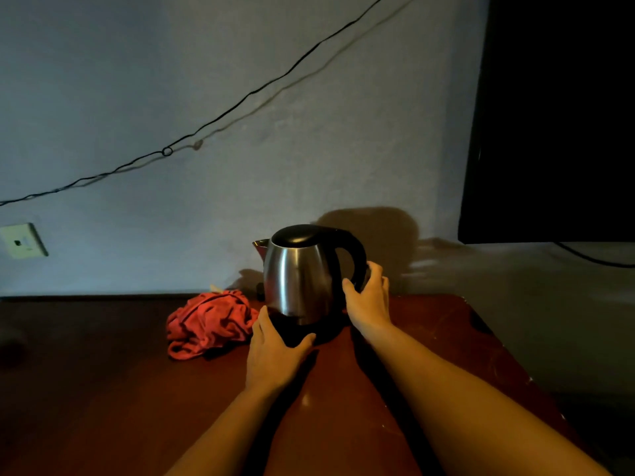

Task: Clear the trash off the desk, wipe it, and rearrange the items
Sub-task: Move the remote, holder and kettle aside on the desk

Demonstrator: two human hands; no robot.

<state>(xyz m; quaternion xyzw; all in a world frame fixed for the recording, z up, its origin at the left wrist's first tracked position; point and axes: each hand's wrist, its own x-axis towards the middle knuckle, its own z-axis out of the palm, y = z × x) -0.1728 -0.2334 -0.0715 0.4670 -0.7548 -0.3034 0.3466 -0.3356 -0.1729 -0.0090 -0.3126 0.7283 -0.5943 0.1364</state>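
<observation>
A steel electric kettle [298,273] with a black lid and handle stands on its black base [311,329] near the back of the dark red desk [103,389]. My left hand [273,352] grips the front left rim of the base, thumb along its near edge. My right hand [367,297] grips the lower part of the kettle's black handle, fingers curled round it. A crumpled red cloth [209,324] lies on the desk just left of the kettle, touching my left hand's side.
A dark screen [556,115] stands at the right with a cable trailing behind it. A black wire [240,101] runs across the wall. A wall socket [22,240] sits at the left. The desk's right edge [508,355] is chipped.
</observation>
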